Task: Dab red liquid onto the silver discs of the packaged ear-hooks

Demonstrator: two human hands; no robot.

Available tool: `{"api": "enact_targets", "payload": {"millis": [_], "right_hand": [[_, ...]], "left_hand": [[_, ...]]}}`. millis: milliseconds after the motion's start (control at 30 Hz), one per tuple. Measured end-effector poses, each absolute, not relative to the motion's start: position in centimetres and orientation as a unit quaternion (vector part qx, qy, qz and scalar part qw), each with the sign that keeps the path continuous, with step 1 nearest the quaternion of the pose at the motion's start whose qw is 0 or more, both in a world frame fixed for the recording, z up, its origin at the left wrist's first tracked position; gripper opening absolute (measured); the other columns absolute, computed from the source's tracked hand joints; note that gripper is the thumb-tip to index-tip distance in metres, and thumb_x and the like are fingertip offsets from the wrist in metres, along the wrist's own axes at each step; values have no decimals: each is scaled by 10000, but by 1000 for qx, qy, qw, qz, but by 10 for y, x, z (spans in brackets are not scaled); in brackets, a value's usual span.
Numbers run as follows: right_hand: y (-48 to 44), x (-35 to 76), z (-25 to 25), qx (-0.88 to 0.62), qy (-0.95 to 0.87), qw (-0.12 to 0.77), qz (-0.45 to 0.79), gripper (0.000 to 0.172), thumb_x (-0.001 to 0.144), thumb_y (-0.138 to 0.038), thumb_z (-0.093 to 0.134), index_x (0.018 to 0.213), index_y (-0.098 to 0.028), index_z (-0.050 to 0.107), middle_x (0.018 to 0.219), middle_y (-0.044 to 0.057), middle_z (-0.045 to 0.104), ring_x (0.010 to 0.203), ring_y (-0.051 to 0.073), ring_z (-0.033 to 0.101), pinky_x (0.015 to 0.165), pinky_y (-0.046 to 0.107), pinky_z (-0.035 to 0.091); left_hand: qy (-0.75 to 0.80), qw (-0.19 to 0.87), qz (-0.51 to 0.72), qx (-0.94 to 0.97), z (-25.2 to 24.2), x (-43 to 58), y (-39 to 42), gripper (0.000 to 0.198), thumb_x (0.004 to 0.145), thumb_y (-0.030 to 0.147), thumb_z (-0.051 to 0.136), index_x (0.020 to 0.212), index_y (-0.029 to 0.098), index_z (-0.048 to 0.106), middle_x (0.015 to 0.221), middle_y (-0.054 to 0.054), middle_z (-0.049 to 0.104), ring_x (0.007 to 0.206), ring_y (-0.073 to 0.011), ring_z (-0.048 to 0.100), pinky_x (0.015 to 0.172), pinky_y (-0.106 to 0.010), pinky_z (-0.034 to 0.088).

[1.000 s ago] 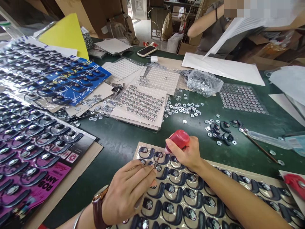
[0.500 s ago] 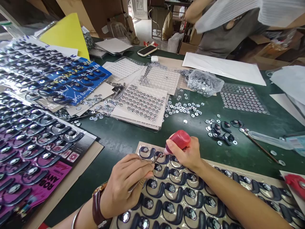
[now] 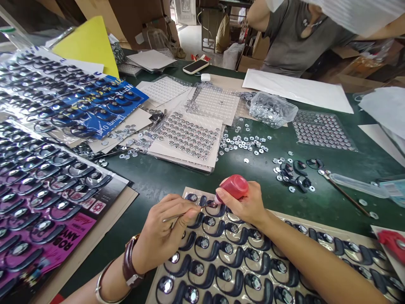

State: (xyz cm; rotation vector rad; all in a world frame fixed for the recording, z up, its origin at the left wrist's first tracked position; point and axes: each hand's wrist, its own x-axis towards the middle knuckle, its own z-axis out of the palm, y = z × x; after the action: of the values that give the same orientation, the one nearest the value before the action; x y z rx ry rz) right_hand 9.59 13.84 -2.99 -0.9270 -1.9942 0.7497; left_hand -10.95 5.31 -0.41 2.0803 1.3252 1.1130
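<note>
In my left hand [image 3: 167,232] a thin pair of metal tweezers [image 3: 183,213] is pinched, the tips pointing right. A red squeeze bottle [image 3: 233,187] is gripped in my right hand [image 3: 249,207], tilted with its pale nozzle down to the left. The nozzle and tweezer tips are close together over one black curved piece [image 3: 211,207] in the far row. I cannot tell whether either touches it. Beneath both hands lies a brown card sheet [image 3: 186,191] with rows of black curved pieces, each with a shiny round centre, in clear plastic.
Similar pieces fill a purple card [image 3: 68,236] and a blue card [image 3: 104,122] at left. Silver discs [image 3: 243,143] lie scattered beyond my hands, near a card of silver rounds [image 3: 193,135] and a clear tub [image 3: 272,109]. A phone [image 3: 195,66] lies farther back. Across the table is another person [image 3: 294,38].
My left hand has drawn slightly left and up, and the tweezers now lie flatter. The bottle has shifted a little left and down. The person opposite has raised the white sheet.
</note>
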Motion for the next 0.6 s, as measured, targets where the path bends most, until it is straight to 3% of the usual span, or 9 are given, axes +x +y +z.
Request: {"api": "enact_targets", "payload": {"millis": [133,267,500,600], "right_hand": [[139,96,-25,-342,-809,394,269,256,756,-427,682,666,-191,638,664,-3,693,513,102,608,524,232,486],[137,100,-6,-391,-788,334,340,300,734,-485,691,702,-190,645,688,-1,693,566,119,619,578,250,500],[114,104,-13,-416,-711,392,408,182,778,-364,667,798,-187,629,576,-8,657,512,136,613,548,269,520],[105,103,-28,-404,-703,402,426,159,785,-338,656,830,-189,626,610,4,672,534,148,634,544,272,534]], "left_hand": [[487,216,404,744,-7,-110,57,177,899,62,483,902,162,630,884,-35,704,825,-141,660,793,-298,502],[480,208,405,750,-5,-108,52,175,896,63,488,914,165,628,912,-40,710,827,-137,662,799,-302,500],[384,40,345,856,-4,-105,12,179,888,111,537,1036,94,636,960,-72,718,883,-143,673,957,-331,456],[379,22,321,868,-5,-105,3,190,887,137,570,1052,78,643,986,-76,713,926,-141,670,1037,-319,411]]}}
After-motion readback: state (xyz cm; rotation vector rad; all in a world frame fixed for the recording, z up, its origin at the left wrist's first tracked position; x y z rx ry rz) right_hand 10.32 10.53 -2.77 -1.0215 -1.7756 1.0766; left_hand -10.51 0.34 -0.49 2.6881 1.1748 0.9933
